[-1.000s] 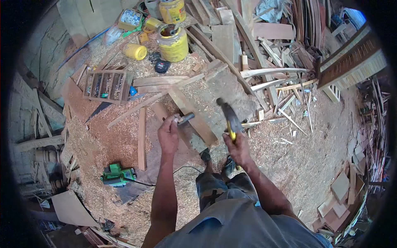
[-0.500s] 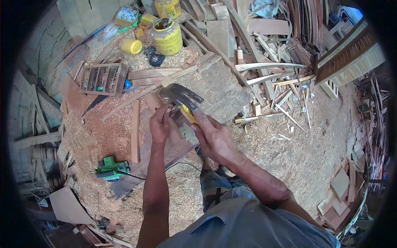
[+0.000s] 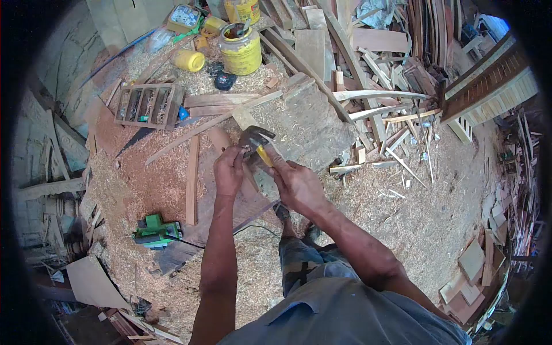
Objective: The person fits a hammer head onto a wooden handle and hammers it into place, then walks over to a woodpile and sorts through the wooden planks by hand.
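Note:
My right hand (image 3: 299, 187) is wrapped round the yellow handle of a claw hammer (image 3: 256, 138), whose dark head is over the wooden pieces in front of me. Just left of the hammer, my left hand (image 3: 230, 168) is closed in a pinch on something small that the hammer and fingers mostly hide. Beneath both hands lies a pale wooden board (image 3: 244, 117), partly covered by the hammer head. A narrow wooden strip (image 3: 192, 181) lies to the left of my left hand.
A green power tool (image 3: 155, 231) with a black cord sits at lower left. Farther off are a compartment box (image 3: 148, 106), a yellow bucket (image 3: 241, 52) and a yellow container (image 3: 188, 60). Scrap wood (image 3: 397, 75) is piled at upper right. Shavings cover the floor.
The hammer has swung left from the right side to beside my left hand. The dark cylindrical piece seen earlier in my left hand is now hidden. The view has shifted slightly.

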Demonstrator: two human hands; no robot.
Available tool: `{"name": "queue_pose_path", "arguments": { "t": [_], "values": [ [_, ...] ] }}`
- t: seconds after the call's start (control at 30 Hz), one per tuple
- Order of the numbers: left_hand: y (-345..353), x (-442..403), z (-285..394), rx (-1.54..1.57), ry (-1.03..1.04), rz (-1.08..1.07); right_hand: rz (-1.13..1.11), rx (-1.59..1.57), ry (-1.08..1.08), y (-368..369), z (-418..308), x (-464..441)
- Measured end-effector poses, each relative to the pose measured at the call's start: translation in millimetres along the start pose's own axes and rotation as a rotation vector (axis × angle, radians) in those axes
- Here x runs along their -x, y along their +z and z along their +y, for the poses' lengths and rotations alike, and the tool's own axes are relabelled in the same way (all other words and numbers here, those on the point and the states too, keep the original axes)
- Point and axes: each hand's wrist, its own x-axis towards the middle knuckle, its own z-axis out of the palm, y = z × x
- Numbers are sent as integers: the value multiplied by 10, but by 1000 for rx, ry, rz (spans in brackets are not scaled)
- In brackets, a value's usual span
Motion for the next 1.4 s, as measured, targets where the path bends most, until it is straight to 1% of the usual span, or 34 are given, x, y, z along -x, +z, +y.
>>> {"name": "queue_pose_path", "arguments": {
  "t": [0.1, 0.17, 0.2, 0.27, 0.3, 0.37, 0.47, 0.57, 0.6, 0.67, 0.7, 0.77, 0.87, 0.9, 0.97, 1.0, 1.1, 1.13, 1.23, 1.27, 1.37, 1.4],
  "values": [
    [29, 2, 18, 59, 18, 51, 101, -92, -21, -48, -110, 67],
    [63, 44, -28, 120, -21, 45, 152, -103, -32, -25, -130, 129],
    [66, 6, -26, 151, -31, 51, 71, -39, 3, -22, -106, 100],
    [16, -18, -25, 90, -40, 8, -90, 84, 72, 9, -56, 37],
    [-26, -21, 2, 57, -48, -21, -47, 48, 48, 4, -65, 49],
    [-28, -52, 23, 50, -14, 5, 25, -20, 1, -4, -53, 83],
    [-22, 18, -5, 65, 5, -11, 81, -55, -21, 12, -83, 123],
    [43, 0, -79, 90, 58, 41, -62, 38, 48, 83, 37, -1],
    [58, 6, -105, 96, 74, 67, -31, 17, 39, 36, -7, -5],
    [16, -22, -47, 81, 21, 41, 18, -27, 27, -74, -112, 42],
    [17, 3, -29, 77, -10, 23, 1, -13, 34, -33, -114, 91],
    [20, 3, -7, 73, -1, 26, -10, 25, 35, 33, -54, 91],
    [14, -27, 37, 78, 38, 31, -83, -14, 111, 106, 119, -46],
    [9, -21, 38, 75, 47, 37, -12, -15, 86, 133, 209, -73],
    [21, 2, 78, 256, -162, 56, 125, -35, 16, 165, 419, -115],
    [0, -38, 57, 342, -257, 79, 119, -16, 69, 162, 501, -199],
    [-52, -187, -242, 895, -428, 346, 78, 105, 189, 207, 911, -444],
    [-94, -300, -315, 995, -440, 452, 60, 189, 225, 267, 1084, -507],
    [-504, -651, -895, 888, -436, 537, -40, 382, 336, 366, 1378, -701],
    [-636, -784, -1165, 750, -481, 573, -83, 435, 379, 400, 1438, -730],
    [-1119, -1267, -1834, 473, -474, 618, -38, 372, 329, 580, 1612, -702],
    [-1236, -1413, -2286, 191, -342, 668, 0, 387, 224, 618, 1537, -737]
  ]
}}
